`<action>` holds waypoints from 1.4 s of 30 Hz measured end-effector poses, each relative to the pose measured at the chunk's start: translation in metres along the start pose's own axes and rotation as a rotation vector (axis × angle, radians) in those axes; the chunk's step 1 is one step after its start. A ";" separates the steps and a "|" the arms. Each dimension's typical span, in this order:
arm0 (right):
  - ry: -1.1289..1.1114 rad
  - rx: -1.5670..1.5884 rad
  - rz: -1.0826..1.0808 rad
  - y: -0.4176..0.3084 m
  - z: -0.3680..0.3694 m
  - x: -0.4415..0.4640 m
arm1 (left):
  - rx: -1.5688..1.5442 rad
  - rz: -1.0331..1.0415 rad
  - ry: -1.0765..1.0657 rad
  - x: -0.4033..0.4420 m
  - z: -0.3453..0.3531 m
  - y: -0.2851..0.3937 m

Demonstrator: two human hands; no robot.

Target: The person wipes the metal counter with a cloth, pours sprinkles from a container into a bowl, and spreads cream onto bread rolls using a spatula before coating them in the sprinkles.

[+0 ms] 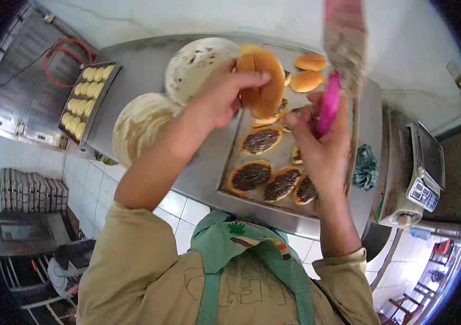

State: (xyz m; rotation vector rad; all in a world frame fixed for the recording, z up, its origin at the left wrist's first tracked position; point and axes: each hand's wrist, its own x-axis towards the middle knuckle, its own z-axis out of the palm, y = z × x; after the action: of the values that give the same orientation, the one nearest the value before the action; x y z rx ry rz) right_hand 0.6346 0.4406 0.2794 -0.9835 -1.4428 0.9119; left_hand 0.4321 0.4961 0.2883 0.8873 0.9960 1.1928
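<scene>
My left hand grips a golden bread bun, thumb across its face, above the left side of a metal baking tray. My right hand is closed round the pink handle of a wide-headed tool. Its head points up and away, smeared by motion, so I cannot tell whether it is a brush or a spatula. Several open bread halves coated with dark sprinkles lie on the tray below my hands. Two plain buns rest near its far end.
Left of the tray stand a white bowl with dark flecks and a cream-smeared bowl. Pale dough pieces fill a tray at the far left. A green cloth and a digital scale are on the right. Another person is at lower left.
</scene>
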 end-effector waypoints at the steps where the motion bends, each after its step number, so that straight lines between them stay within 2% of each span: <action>1: -0.019 -0.035 0.005 -0.006 0.025 0.001 | -0.048 0.020 0.038 -0.023 -0.012 -0.004; 5: -0.128 -0.258 -0.103 -0.017 0.113 -0.014 | -0.130 0.129 0.180 -0.091 -0.075 -0.022; 6: -0.206 -0.272 -0.004 -0.025 0.131 -0.021 | -0.127 0.124 0.203 -0.106 -0.093 -0.020; 9: -0.287 -0.306 -0.137 -0.020 0.186 -0.038 | -0.154 0.160 0.204 -0.141 -0.146 -0.015; 14: -0.269 -0.423 -0.264 -0.022 0.256 -0.052 | -0.164 0.190 0.268 -0.163 -0.215 -0.018; 16: -0.243 -0.464 -0.267 -0.021 0.275 -0.055 | -0.172 0.183 0.242 -0.167 -0.236 -0.017; 18: -0.231 -0.436 -0.114 -0.020 0.291 -0.055 | -0.156 0.147 0.204 -0.172 -0.253 -0.013; 20: -0.218 -0.412 0.007 -0.010 0.299 -0.051 | -0.185 0.071 0.197 -0.176 -0.269 -0.009; 23: -0.216 -0.230 -0.046 0.010 0.304 -0.048 | -0.202 0.045 0.188 -0.179 -0.270 0.007; 26: -0.237 -0.282 0.005 -0.028 0.313 -0.047 | -0.084 0.076 0.158 -0.175 -0.276 0.011; 29: -0.254 -0.457 -0.064 -0.020 0.319 -0.039 | 0.005 0.107 0.121 -0.171 -0.281 0.012; 32: -0.229 -0.391 0.020 -0.012 0.319 -0.036 | -0.071 0.057 0.087 -0.170 -0.283 0.019; 36: -0.249 -0.224 0.242 0.007 0.313 -0.024 | -0.296 -0.100 0.043 -0.168 -0.292 0.027; 39: -0.269 -0.175 0.256 0.021 0.308 -0.022 | -0.277 -0.109 0.058 -0.165 -0.294 0.028; 42: -0.320 -0.190 0.269 -0.009 0.294 -0.021 | -0.132 -0.042 0.033 -0.159 -0.301 0.031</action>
State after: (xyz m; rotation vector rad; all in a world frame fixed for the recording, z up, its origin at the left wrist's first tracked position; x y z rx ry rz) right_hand 0.3419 0.4145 0.2540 -1.2360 -1.7155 1.1855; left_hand 0.1253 0.3538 0.2421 0.7419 0.9465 1.2257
